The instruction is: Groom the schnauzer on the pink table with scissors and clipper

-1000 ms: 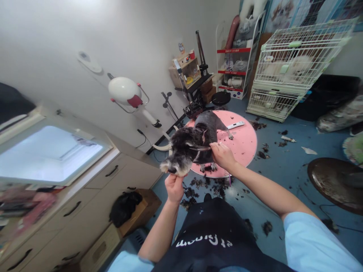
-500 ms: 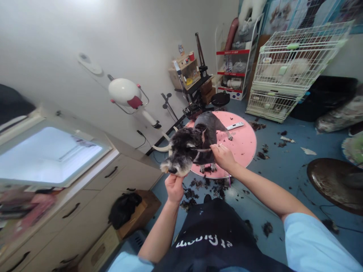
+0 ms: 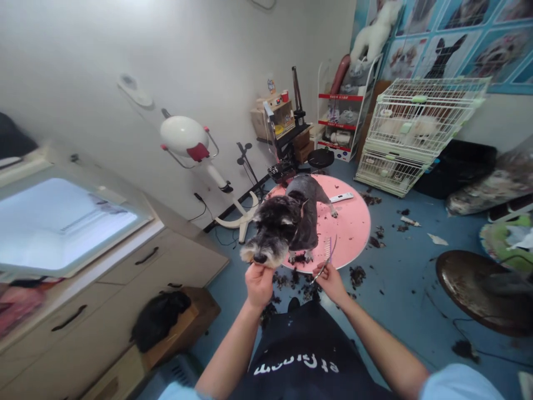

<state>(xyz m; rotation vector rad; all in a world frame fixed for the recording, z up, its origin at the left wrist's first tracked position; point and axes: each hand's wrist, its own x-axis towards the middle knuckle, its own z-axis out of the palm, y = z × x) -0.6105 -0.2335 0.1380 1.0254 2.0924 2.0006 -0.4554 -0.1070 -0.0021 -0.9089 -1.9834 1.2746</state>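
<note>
A grey and black schnauzer dog stands on a round pink grooming table, its head towards me. My left hand is closed under its chin, gripping the beard hair. My right hand is low at the table's near edge, closed on a pair of scissors and a comb that point up, away from the dog.
Hair clippings litter the blue floor. A white stand dryer stands at the left, white wire cages at the back right, a shelf rack behind. Cabinets run along the left. A dark round stool sits at the right.
My right hand has drawn back from the dog's neck, down to the table's near edge, with the scissors and comb. The view has tilted up slightly. My left hand keeps its grip on the beard.
</note>
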